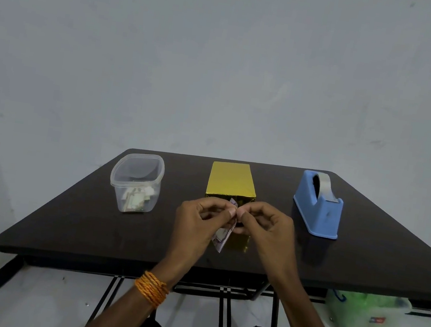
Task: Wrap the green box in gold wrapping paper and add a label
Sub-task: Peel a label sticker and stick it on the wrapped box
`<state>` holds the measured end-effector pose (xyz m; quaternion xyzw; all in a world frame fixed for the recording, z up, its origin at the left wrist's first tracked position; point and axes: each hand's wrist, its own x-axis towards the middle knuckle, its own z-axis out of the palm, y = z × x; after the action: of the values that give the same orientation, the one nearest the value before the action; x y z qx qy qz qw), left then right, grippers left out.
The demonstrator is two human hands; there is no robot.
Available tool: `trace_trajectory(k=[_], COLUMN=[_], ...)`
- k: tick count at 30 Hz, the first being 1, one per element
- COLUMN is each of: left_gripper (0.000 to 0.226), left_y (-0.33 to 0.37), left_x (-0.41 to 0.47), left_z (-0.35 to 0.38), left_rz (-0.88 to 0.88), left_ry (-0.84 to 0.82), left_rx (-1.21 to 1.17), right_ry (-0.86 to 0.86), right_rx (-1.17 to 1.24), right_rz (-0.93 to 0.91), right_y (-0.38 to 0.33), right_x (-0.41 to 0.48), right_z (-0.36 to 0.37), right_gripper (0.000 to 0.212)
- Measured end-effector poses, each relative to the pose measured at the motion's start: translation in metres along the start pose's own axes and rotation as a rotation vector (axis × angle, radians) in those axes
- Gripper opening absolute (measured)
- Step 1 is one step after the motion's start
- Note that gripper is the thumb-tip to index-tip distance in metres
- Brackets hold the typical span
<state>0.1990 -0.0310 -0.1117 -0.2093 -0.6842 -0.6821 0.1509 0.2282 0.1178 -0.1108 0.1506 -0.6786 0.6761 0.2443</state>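
Observation:
The box (232, 180) stands upright in the middle of the dark table (88, 222), fully covered in gold wrapping paper. In front of it I hold a small label (221, 238), a pale printed slip that hangs down between my hands. My left hand (200, 217) pinches the slip's top edge with thumb and forefinger. My right hand (264, 223) pinches the same edge from the right, fingertips meeting the left hand's. Both hands hide the lower front of the box.
A clear plastic tub (136, 179) holding several paper labels stands left of the box. A blue tape dispenser (318, 204) with a roll of tape stands at the right. A green plastic bag (362, 314) lies on the floor under the table's right edge.

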Motion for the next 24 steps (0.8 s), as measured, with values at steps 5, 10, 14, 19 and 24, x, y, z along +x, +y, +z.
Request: trace_trajectory(k=[5, 10, 14, 19, 24], left_gripper=[0.009, 0.012, 0.014, 0.016, 0.015], left_y=[0.0016, 0.004, 0.0047, 0.0055, 0.0084], left_x=[-0.0018, -0.0026, -0.0037, -0.0055, -0.0067], left_z=[-0.0004, -0.0002, 0.0005, 0.0006, 0.0016], left_rz=[0.071, 0.108, 0.113, 0.115, 0.125], left_ry=[-0.016, -0.055, -0.047, -0.037, -0.045], left_rx=[0.085, 0.137, 0.122, 0.114, 0.106], right_ry=[0.01, 0.027, 0.038, 0.029, 0.017], right_rx=[-0.049, -0.168, -0.116, -0.06, -0.089], right_rz=[0.023, -0.005, -0.004, -0.013, -0.021], right_y=[0.0017, 0.0011, 0.0007, -0.0015, 0.0001], right_x=[0.0007, 0.0, -0.0008, -0.0015, 0.0011], right_z=[0.0007, 0.0026, 0.0026, 0.0002, -0.0015], right_gripper=[0.007, 0.009, 0.007, 0.006, 0.006])
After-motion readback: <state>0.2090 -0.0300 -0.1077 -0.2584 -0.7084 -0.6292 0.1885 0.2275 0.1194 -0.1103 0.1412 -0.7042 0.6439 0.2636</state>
